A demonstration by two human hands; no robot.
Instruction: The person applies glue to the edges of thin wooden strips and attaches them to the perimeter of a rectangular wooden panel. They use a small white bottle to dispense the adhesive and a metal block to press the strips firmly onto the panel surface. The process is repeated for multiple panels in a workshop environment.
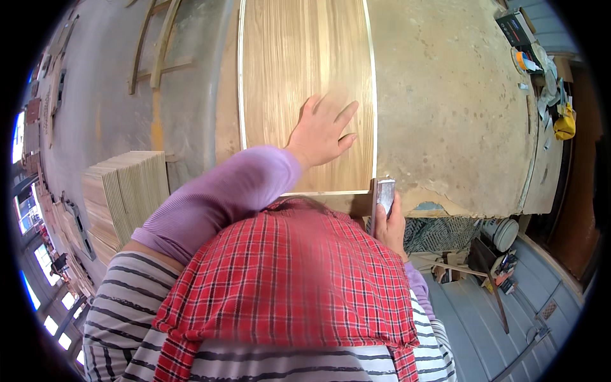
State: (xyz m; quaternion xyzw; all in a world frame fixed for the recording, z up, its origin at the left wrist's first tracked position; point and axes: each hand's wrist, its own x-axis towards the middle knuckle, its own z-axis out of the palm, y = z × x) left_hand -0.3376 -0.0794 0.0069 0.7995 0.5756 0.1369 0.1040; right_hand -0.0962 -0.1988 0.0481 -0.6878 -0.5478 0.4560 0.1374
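The left hand (321,130) lies flat, fingers spread, on a wood panel (299,70) at 12 o'clock, apparently to pin it to the dusty table (445,108). The right hand (389,223), at 3 o'clock of centre, has its grip closed on a small block (384,193) against the panel's near right corner. No container shows its contents; a stack of boards (124,191) stands at 9 o'clock.

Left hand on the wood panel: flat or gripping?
Flat. The left hand lies palm down, fingers spread, on the wood panel, which lies on the worktable. The right hand holds a small block at the panel's near edge.
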